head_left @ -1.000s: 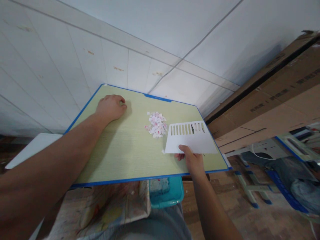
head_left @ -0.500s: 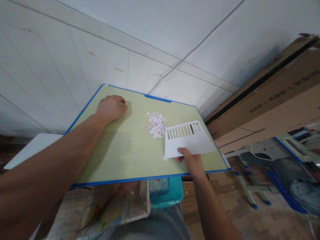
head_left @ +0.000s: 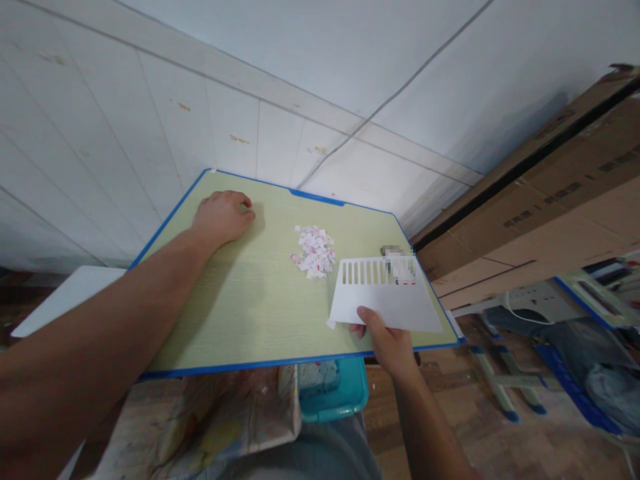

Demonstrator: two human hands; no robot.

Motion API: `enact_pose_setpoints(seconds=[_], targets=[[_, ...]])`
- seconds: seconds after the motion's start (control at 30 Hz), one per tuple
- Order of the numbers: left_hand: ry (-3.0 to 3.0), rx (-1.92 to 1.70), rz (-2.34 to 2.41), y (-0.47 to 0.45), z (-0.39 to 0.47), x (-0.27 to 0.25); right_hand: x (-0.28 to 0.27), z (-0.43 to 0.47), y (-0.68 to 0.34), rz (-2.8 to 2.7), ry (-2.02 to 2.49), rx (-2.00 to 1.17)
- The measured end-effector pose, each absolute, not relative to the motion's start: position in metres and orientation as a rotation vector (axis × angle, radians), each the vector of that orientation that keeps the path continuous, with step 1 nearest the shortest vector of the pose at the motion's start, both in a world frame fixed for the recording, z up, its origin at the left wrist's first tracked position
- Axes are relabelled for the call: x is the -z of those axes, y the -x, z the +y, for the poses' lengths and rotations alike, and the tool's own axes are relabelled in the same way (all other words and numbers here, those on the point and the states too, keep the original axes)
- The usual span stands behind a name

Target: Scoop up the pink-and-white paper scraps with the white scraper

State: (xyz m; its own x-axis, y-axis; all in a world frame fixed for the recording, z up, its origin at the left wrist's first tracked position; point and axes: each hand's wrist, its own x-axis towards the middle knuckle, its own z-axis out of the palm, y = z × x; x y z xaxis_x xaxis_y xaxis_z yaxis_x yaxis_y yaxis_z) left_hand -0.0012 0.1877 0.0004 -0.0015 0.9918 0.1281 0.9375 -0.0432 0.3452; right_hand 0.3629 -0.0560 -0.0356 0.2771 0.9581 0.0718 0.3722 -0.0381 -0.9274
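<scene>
My right hand (head_left: 393,347) grips the lower edge of a white slotted sheet (head_left: 380,300), thumb on top and fingers beneath. A row of narrow slots runs along the sheet's far edge, which tilts over the right side of the pale green table (head_left: 265,300). Just left of the sheet lies a loose pile of small white and pink paper scraps (head_left: 316,253). Beyond the slots is an object (head_left: 393,251) too pixelated to name. At the table's far left rests my left hand (head_left: 224,215), fingers loosely curled, with a gap beside the thumb and nothing visible in it.
Blue trim (head_left: 240,368) edges the table. Under its front sits a turquoise basin (head_left: 357,393) with pale material inside, beside a patterned cloth bag (head_left: 260,413). Large cardboard boxes (head_left: 545,180) lean at the right. A grey cable (head_left: 385,103) runs down the white wall.
My right hand has drawn the slotted sheet slightly toward me and to the right, changing its tilt. My left hand and the scrap pile have stayed put.
</scene>
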Motion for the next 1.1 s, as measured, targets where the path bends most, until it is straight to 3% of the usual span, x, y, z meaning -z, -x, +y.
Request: enact_pose_setpoints(seconds=[1.1], targets=[[-2.114,-0.467,2.078,-0.003,0.185,-0.005,0.032,-0.058,-0.369,-1.139,1.562,-0.892]])
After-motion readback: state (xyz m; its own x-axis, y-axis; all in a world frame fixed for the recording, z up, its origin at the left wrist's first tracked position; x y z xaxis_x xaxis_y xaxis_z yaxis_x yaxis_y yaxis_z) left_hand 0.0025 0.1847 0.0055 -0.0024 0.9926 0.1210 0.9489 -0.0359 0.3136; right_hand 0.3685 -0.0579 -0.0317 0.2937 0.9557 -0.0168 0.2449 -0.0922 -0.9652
